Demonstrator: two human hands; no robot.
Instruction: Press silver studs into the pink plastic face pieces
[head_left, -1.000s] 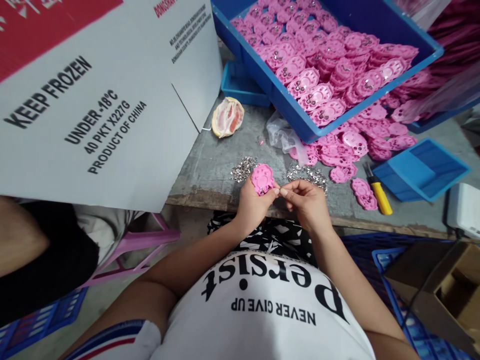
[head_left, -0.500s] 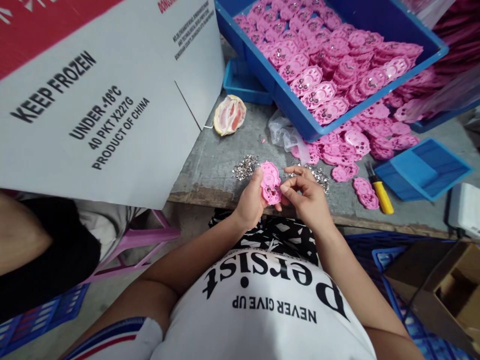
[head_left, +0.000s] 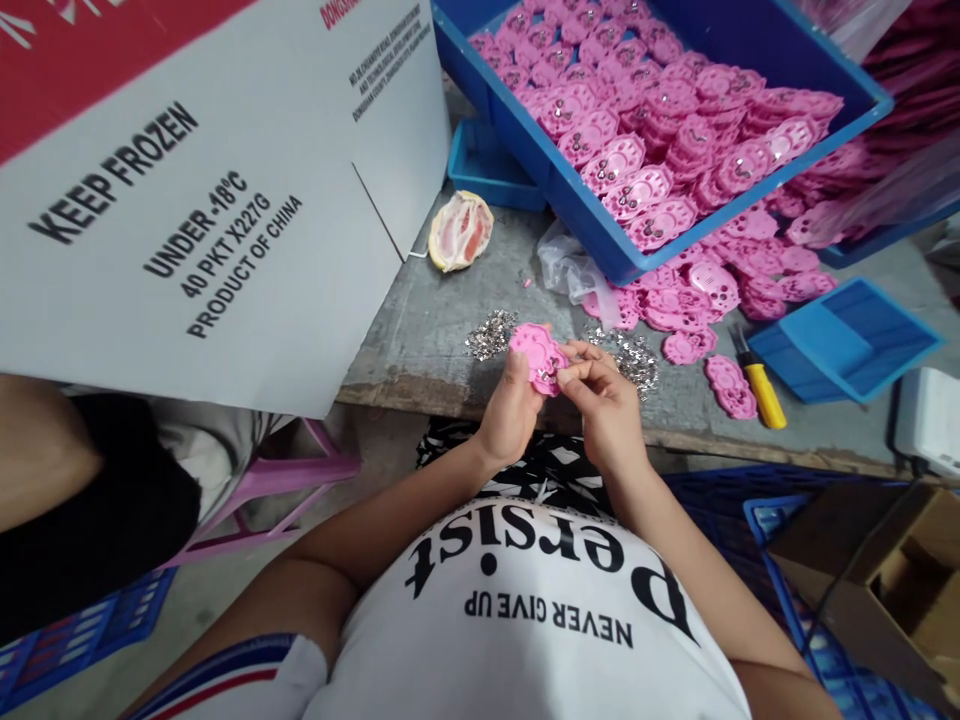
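My left hand (head_left: 511, 408) is closed round a pink plastic part (head_left: 535, 350) with a scalloped edge, held above the table's front edge. Small metal pieces show at the part's lower right end. There, the thumb and fingertips of my right hand (head_left: 606, 400) pinch together against the part; whatever is between them is too small to make out. Behind my left hand lies a pile of small metal pieces (head_left: 491, 334). A second pile of metal pieces (head_left: 636, 362) lies just beyond my right hand.
A blue bin (head_left: 645, 262) full of similar pink parts stands at the back, with loose ones before it. A yellow-handled screwdriver (head_left: 765, 395) and a blue tray (head_left: 847, 340) lie to the right. Left are a peeled fruit (head_left: 461, 232) and a large carton (head_left: 300, 200). Someone's leg (head_left: 45, 460) shows far left.
The pink part has turned and tilted in my left hand. My right hand has shifted slightly left, and its fingers have drawn together against the part's lower end.
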